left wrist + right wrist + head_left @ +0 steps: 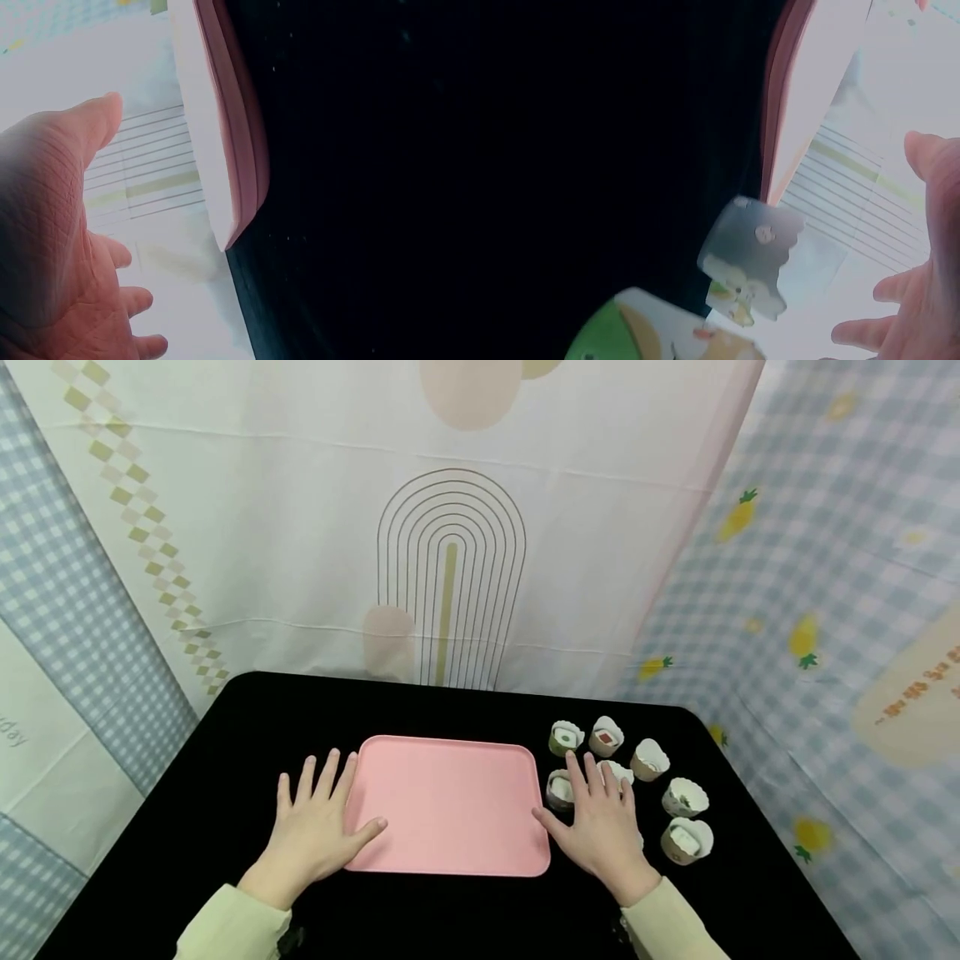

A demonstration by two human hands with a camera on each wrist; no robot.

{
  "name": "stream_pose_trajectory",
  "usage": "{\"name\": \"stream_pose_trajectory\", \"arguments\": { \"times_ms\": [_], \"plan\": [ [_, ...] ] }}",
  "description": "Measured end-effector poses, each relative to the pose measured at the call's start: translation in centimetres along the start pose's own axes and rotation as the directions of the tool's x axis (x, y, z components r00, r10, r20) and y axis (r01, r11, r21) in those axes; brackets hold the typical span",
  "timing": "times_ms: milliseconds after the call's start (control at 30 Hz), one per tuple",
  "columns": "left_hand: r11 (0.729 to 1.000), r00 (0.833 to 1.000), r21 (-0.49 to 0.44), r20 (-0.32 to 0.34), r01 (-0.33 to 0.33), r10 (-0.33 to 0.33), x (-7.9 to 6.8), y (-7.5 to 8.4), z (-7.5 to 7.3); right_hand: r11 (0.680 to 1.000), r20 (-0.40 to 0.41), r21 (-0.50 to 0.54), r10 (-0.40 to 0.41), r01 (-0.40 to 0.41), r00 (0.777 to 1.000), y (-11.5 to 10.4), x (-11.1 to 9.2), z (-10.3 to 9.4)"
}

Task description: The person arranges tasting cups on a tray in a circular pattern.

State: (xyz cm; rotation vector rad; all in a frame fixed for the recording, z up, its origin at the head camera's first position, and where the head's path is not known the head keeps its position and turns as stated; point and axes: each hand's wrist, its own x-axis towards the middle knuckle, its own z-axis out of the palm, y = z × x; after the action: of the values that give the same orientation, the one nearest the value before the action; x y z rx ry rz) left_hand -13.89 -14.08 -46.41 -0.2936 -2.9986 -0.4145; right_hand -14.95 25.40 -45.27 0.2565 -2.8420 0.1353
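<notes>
A pink rectangular tray (450, 806) lies on the black table. At its left end hovers my left hand (311, 835), palm down, fingers spread, holding nothing; the left wrist view shows this hand (52, 217) apart from the tray's edge (240, 150). Over the tray's right side and some paper cups is my right hand (600, 839), also spread and without anything in it. Beneath it, a greyish paper cup (559, 789) stands beside the tray, and other cups are partly hidden. In the right wrist view, a printed cup (757, 232) stands below the hand (934, 277).
Several scalloped paper cups stand right of the tray. One holds a green-marked piece (566, 737), another a red-marked piece (605, 738), and one near the front a white piece (684, 839). Patterned cloth (300, 543) hangs behind the table (247, 735) and at both sides.
</notes>
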Motion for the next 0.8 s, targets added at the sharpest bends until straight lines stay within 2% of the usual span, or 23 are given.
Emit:
{"name": "stream_pose_trajectory", "arguments": {
  "times_ms": [200,333,433,500,633,733,800],
  "plan": [
    [1.0,1.0,-0.008,0.017,0.0,0.001,-0.1,0.1,0.2,1.0,0.022,0.028,0.003,-0.003,1.0,1.5,-0.5,-0.3],
    [1.0,1.0,-0.019,0.003,-0.016,0.016,0.0,0.2,0.4,0.991,0.055,0.128,0.017,-0.024,0.998,3.2,-0.8,-1.1],
    [0.998,1.0,-0.047,-0.005,-0.028,0.028,0.0,0.3,0.4,0.971,0.118,0.229,0.043,-0.07,0.992,4.5,-1.1,-2.0],
    [0.995,1.0,-0.094,-0.001,-0.029,0.029,-0.1,0.3,0.4,0.946,0.193,0.297,0.069,-0.126,0.979,5.3,-1.4,-2.6],
    [0.977,0.999,-0.212,0.045,-0.008,0.018,-0.1,0.2,0.5,0.885,0.355,0.379,0.131,-0.27,0.926,6.5,-2.1,-3.2],
    [0.947,0.994,-0.319,0.11,0.03,0.005,0.0,-0.1,0.7,0.825,0.421,0.442,0.155,-0.352,0.894,6.9,-2.6,-3.0],
    [0.92,0.99,-0.388,0.144,0.062,-0.006,0.1,-0.4,0.9,0.777,0.444,0.491,0.167,-0.395,0.88,7.1,-2.9,-2.8]
  ]
}}
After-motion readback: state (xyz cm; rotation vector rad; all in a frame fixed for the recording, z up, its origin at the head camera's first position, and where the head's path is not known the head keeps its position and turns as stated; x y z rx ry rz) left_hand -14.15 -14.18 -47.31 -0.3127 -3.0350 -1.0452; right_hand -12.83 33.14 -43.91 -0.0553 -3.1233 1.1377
